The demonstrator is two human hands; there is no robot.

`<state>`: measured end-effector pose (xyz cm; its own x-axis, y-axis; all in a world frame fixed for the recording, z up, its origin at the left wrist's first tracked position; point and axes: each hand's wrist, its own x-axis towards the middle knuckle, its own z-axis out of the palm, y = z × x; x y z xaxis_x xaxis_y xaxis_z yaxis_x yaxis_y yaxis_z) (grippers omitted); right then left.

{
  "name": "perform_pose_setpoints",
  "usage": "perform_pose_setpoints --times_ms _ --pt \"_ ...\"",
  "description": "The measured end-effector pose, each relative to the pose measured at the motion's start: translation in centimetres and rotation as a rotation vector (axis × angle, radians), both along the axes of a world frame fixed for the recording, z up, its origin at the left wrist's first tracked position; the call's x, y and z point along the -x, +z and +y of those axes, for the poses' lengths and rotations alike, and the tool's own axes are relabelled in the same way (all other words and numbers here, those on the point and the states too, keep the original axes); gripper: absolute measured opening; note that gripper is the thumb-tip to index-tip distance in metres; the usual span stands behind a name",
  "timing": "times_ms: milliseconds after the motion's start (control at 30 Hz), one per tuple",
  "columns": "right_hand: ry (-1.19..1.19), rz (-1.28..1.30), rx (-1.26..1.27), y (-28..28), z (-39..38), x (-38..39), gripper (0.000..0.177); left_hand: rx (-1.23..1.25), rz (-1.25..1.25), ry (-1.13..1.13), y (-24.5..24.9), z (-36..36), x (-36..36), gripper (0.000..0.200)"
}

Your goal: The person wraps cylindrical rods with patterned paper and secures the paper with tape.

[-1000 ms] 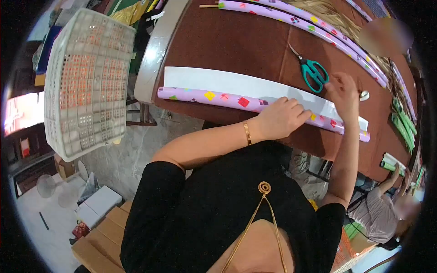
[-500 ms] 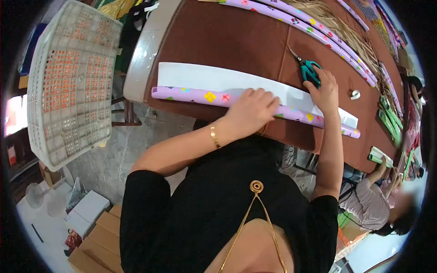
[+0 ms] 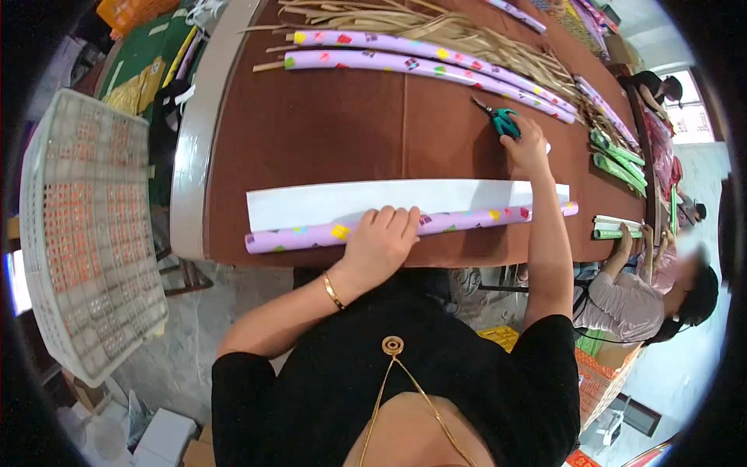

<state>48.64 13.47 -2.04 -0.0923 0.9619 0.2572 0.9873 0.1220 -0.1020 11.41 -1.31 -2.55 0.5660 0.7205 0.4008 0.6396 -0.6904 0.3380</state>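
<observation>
A long purple roll of patterned paper (image 3: 459,222) lies along the near edge of the brown-covered table, its loose white underside (image 3: 311,206) spread flat behind it. Over the roll's middle, the fingers of my left hand (image 3: 381,247) are wrapped and press it down. Farther right, my right hand (image 3: 529,148) has its fingers closed at the teal handles of a pair of scissors (image 3: 504,123), whose blades point away to the left. The right forearm crosses above the right part of the paper.
Two finished-looking purple rolls (image 3: 389,64) and brown strips (image 3: 436,27) lie at the back. Green rolls (image 3: 618,163) sit to the right, near another person (image 3: 622,303) handling a green roll (image 3: 615,233). A white plastic crate (image 3: 97,233) stands left of the table (image 3: 311,132).
The view has shifted, so the table appears farther left. My left hand has slid left along the roll, its fingers now pointing more forward. My right hand remains at the scissors.
</observation>
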Motion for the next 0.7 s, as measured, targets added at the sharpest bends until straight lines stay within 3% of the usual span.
perform_pose_setpoints --times_ms 200,267,333,467,633,700 --pt "0.057 0.020 0.058 0.8 2.1 -0.8 0.052 0.013 0.030 -0.049 0.4 0.5 -1.4 0.054" --pt "-0.043 -0.064 0.169 1.9 2.5 0.5 0.049 0.002 -0.014 -0.008 1.0 0.3 0.1 0.054" --pt "-0.010 -0.097 0.111 2.3 4.0 1.3 0.042 0.038 -0.052 0.019 1.3 -0.2 1.5 0.053" --pt "0.096 0.166 -0.121 4.3 7.9 6.2 0.026 0.007 -0.053 0.074 0.7 -1.0 3.9 0.049" --pt "-0.006 0.080 -0.121 2.6 16.4 11.2 0.018 -0.123 -0.054 0.163 -0.7 -1.3 4.2 0.041" --pt "-0.014 -0.045 -0.269 1.2 19.5 12.1 0.019 -0.132 -0.050 0.156 -0.9 -1.2 4.2 0.039"
